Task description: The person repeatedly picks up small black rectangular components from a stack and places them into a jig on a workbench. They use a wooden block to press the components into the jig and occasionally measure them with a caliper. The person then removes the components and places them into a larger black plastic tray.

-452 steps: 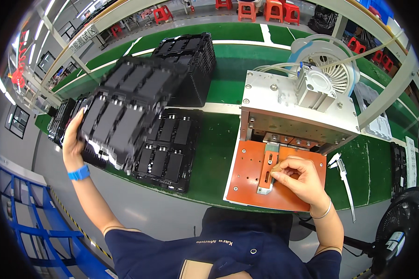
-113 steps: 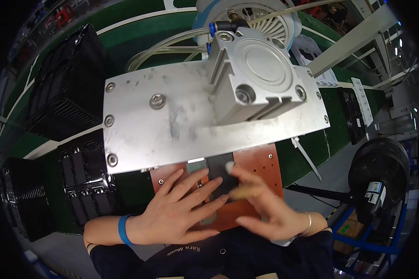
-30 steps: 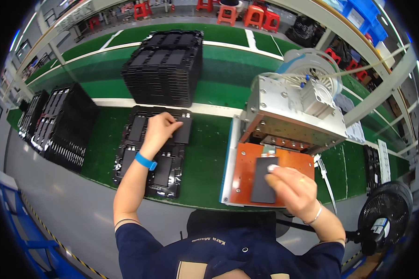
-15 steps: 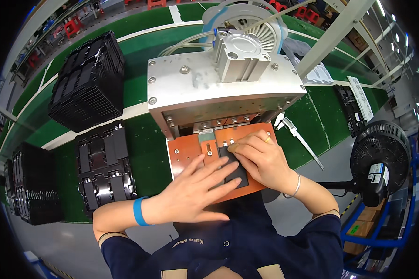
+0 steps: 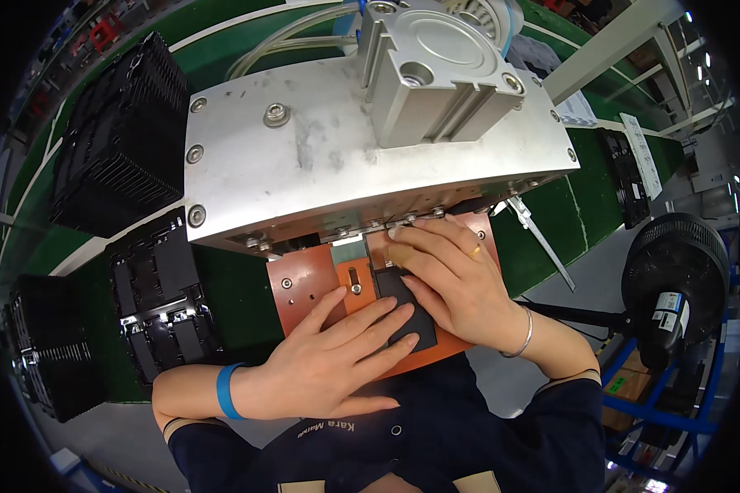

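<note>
A flat black rectangular block (image 5: 411, 322) lies on the orange fixture plate (image 5: 300, 297) under the front of a metal press (image 5: 304, 156). My left hand (image 5: 325, 353) rests with spread fingers, its fingertips lying on the block's left part. My right hand (image 5: 460, 283) reaches over the block's far end, the thumb on its right edge. The other fingers stretch forward to the small metal tabs (image 5: 389, 261) at the press's lower edge; their tips are partly hidden there. Beside the block, an orange slotted piece (image 5: 354, 283) is screwed to the plate.
Black trays (image 5: 119, 140) stand stacked at the left, and a nearer tray (image 5: 164, 287) holds dark flat blocks. More trays (image 5: 53, 345) stand at the far left. A caliper (image 5: 543, 242) lies on the green bench right of the press. A black fan (image 5: 674, 279) stands at the right.
The view has moved closer to the press. My right fingers have gone from a pinch at the block's far edge to stretching forward toward the press. My left hand stays on the block.
</note>
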Demonstrator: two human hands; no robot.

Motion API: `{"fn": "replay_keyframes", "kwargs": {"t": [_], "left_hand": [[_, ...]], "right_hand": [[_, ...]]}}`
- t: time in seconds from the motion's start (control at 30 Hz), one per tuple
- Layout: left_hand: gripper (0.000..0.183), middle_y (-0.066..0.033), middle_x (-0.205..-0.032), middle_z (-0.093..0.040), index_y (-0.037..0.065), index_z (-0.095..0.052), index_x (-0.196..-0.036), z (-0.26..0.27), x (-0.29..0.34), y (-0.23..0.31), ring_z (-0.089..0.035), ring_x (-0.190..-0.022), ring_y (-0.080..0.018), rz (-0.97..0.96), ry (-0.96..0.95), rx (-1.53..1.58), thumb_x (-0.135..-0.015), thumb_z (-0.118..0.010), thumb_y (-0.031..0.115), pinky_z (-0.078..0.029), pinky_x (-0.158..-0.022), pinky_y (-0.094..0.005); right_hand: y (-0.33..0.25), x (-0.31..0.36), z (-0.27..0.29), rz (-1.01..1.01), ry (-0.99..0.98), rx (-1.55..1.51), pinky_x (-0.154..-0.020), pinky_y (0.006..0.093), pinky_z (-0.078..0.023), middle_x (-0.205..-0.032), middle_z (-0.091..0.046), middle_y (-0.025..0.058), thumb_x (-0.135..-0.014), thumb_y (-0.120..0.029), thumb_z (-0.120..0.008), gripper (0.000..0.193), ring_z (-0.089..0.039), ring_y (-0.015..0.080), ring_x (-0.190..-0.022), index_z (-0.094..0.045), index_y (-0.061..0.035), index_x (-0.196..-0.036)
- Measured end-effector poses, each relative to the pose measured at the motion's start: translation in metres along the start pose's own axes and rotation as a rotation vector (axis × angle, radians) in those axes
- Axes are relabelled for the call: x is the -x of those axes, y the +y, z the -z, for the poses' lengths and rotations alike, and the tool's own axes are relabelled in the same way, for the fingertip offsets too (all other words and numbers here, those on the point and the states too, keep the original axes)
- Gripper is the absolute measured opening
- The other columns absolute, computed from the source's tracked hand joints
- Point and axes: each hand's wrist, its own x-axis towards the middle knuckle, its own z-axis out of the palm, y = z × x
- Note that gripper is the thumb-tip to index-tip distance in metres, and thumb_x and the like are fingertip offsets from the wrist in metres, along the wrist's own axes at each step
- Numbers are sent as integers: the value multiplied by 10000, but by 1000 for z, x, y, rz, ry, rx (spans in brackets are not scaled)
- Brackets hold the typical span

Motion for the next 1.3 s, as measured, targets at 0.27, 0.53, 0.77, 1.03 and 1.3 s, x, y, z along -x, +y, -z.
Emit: {"fn": "replay_keyframes", "kwargs": {"t": [0.27,0.53,0.77,1.03,1.3], "left_hand": [[590,-106,-1384,-514,167,-616,-1253,-1,-2,-1,-488,-1266,-267,18,12,-15,-830,-613,578,-285,-1070,-548],[565,-109,-1353,-539,149,-640,-1227,-5,5,-5,-472,-1276,-321,49,81,91,-798,-665,516,-251,-1090,-559],[592,-136,-1349,-534,142,-637,-1229,3,3,-10,-457,-1283,-356,78,97,37,-770,-696,511,-223,-1097,-581],[752,-160,-1434,-441,82,-564,-1302,6,-2,-18,-353,-1358,-397,149,53,32,-766,-680,597,-199,-1114,-584],[667,-151,-1405,-471,118,-614,-1213,5,-3,-17,-393,-1322,-382,133,57,-7,-771,-663,616,-212,-1113,-564]], "right_hand": [[2,2,1,9,-29,-3,-880,366,-457,-1146,-589,78,-741,-56,-701,271,-544,268,-983,-712,-107,-1007],[-46,45,20,-334,-17,-460,-880,403,-514,-1174,-570,192,-767,4,-714,404,-578,350,-1144,-529,-34,-1125],[-24,47,19,-142,-154,-361,-1037,492,-420,-1288,-563,143,-795,-121,-739,302,-471,366,-1296,-644,-34,-1068],[3,23,11,-46,-106,-329,-1017,435,-461,-1213,-631,128,-766,-188,-763,295,-552,346,-1216,-696,-20,-998],[4,21,11,-71,-113,-352,-1001,433,-479,-1208,-641,115,-740,-222,-785,290,-580,324,-1186,-709,-29,-944]]}}
